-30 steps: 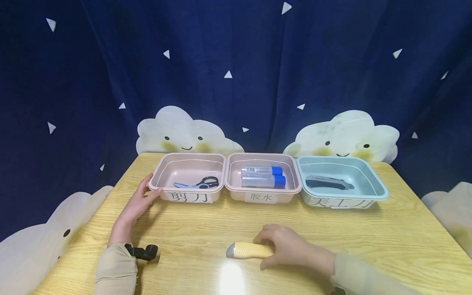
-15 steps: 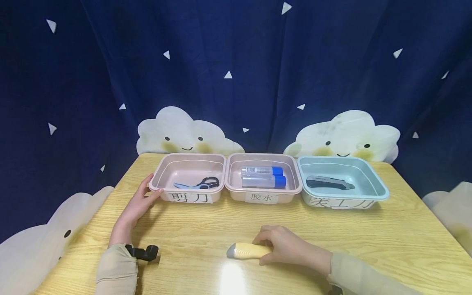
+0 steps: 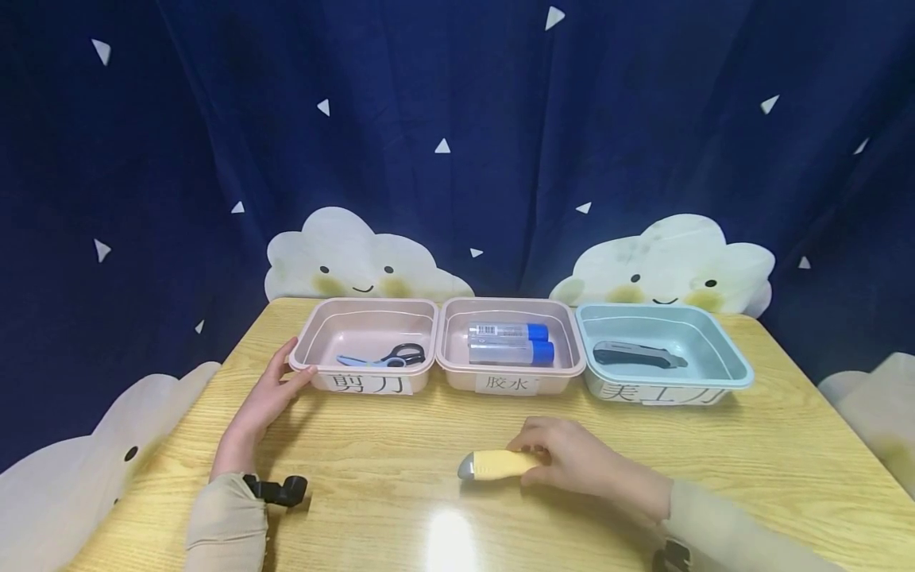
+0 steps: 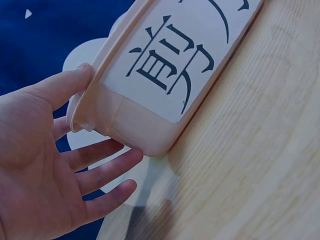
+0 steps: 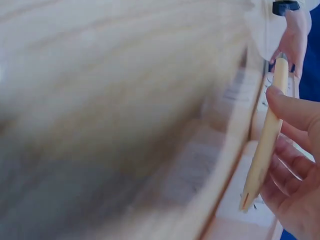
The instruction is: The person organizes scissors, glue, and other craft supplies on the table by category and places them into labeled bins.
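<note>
My right hand grips a yellow utility knife with a grey tip pointing left, raised a little above the table. In the right wrist view, the thumb presses one side of the knife and the fingers lie behind it. My left hand rests at the near left corner of the left pink bin, which contains black-and-blue scissors. In the left wrist view, the thumb of the left hand touches the rim, and the other fingers extend loosely by the end wall.
A middle pink bin contains two blue-capped glue tubes. To its right, a light blue bin contains a grey-and-black utility knife. All three bear paper labels and stand side by side on the wooden table, before a dark blue curtain.
My right hand has lifted the yellow utility knife off the table and moved it slightly forward and right. The left hand and the bins stay in place.
</note>
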`<move>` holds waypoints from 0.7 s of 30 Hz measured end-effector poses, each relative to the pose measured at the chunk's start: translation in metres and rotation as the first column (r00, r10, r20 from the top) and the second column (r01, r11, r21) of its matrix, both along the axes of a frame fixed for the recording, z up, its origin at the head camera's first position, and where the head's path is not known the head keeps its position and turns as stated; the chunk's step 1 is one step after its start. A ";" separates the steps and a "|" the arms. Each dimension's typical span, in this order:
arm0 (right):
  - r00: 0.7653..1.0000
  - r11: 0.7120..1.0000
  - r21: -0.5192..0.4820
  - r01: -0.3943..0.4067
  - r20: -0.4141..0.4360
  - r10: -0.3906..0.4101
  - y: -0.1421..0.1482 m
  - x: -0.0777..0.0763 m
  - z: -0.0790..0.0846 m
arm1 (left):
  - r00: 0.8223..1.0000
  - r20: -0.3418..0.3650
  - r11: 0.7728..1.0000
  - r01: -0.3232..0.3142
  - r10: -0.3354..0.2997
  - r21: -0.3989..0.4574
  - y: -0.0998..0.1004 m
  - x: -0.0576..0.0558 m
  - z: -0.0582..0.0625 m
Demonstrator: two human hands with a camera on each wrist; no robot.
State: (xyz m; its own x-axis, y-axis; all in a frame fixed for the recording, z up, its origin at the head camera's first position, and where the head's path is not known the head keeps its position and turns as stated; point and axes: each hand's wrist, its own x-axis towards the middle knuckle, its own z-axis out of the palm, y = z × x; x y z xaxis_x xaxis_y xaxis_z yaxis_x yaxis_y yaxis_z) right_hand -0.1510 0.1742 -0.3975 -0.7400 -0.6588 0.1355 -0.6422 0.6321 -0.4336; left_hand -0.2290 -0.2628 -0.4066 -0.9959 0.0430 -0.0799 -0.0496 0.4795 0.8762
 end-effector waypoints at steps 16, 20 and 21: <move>0.978 0.998 0.036 0.059 -0.203 -0.051 0.051 -0.012 0.045 | 1.000 -0.007 1.000 0.008 -0.008 -0.004 0.001 0.001 0.000; 0.968 0.993 0.013 0.118 -0.222 -0.112 0.064 -0.018 0.054 | 1.000 -0.016 1.000 0.008 -0.008 -0.003 0.001 0.001 0.000; 0.964 0.991 0.010 0.136 -0.230 -0.130 0.067 -0.020 0.056 | 1.000 -0.018 1.000 0.008 -0.008 -0.002 0.001 0.001 0.000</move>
State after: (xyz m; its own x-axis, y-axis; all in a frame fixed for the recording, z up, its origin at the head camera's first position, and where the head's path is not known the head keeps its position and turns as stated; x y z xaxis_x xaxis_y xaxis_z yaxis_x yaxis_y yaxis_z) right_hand -0.1706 0.2409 -0.3413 -0.7723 -0.5623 0.2955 -0.6319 0.7274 -0.2675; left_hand -0.2278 -0.2614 -0.4065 -0.9968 0.0512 -0.0620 -0.0298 0.4816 0.8759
